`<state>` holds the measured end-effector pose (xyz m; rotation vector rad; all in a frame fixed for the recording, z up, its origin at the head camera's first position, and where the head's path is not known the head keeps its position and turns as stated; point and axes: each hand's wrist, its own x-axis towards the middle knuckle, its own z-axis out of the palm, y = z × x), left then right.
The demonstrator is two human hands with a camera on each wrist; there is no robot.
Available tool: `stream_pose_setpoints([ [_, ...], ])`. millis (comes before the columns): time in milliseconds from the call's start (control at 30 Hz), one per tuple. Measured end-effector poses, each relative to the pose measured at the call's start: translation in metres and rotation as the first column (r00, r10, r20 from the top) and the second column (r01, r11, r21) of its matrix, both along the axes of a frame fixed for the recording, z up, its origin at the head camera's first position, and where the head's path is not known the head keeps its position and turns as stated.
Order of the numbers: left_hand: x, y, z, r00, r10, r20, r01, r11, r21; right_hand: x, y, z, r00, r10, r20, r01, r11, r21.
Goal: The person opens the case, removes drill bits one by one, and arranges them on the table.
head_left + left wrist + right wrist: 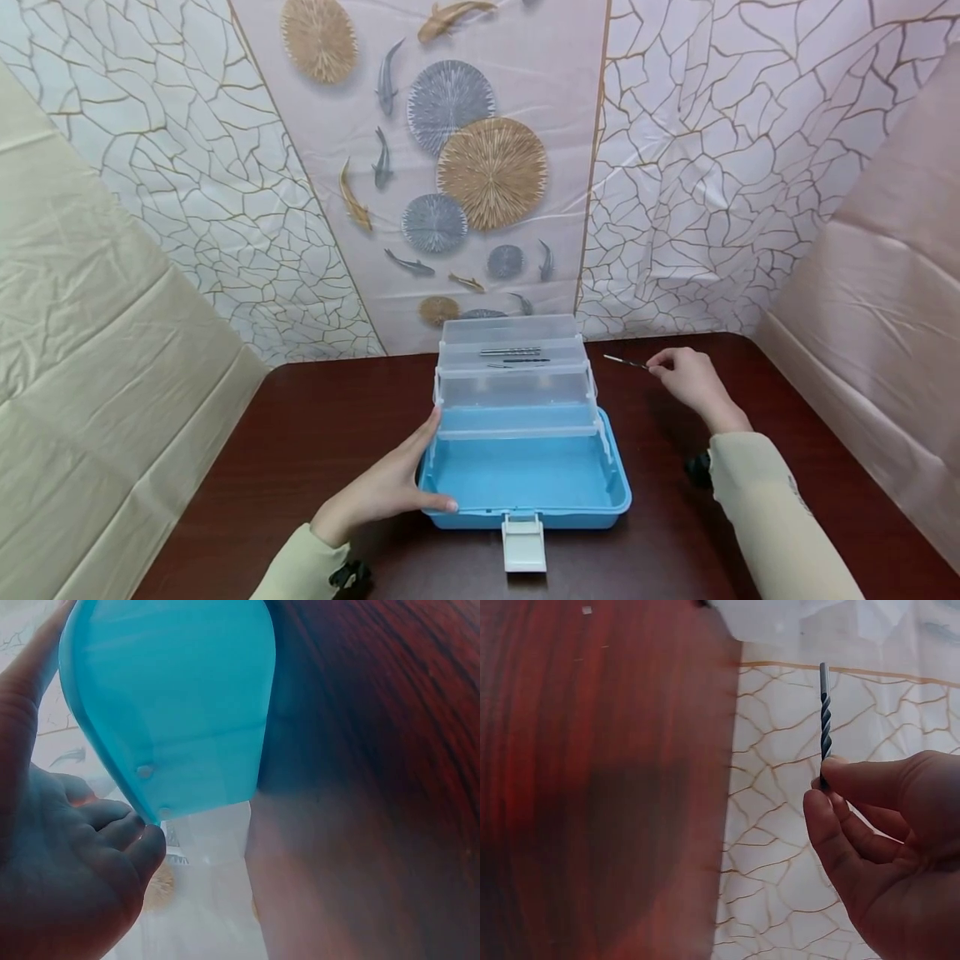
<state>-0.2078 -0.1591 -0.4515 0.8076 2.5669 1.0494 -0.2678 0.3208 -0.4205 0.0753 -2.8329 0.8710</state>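
Observation:
A blue plastic toolbox stands on the table with its clear tiered trays raised at the back. At its left side, my left hand holds the rim, thumb over the front edge and fingers farther back along the side. In the left wrist view, the fingertips meet the rim of the box wall. My right hand pinches a spiral drill bit by one end between thumb and fingers, its plain silver shank pointing away. The bit is right of the trays, above the table.
Several drill bits lie in the upper clear tray. A white latch hangs down from the toolbox's front. The dark red table is bordered by a patterned cloth behind and plain cloth at both sides.

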Motion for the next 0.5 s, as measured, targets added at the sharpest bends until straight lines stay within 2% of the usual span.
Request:
stream_pose_setpoints([
  [233,0.001,-0.001,0.0,0.999,0.022,-0.026,-0.022,0.999,-0.034,0.007,0.002,-0.014,0.998,-0.025,0.049,0.026,1.0,-0.004],
  [500,0.0,-0.002,0.0,0.997,0.019,-0.069,-0.023,0.997,-0.069,0.012,0.005,-0.032,0.994,-0.044,0.104,0.047,0.998,-0.029],
])
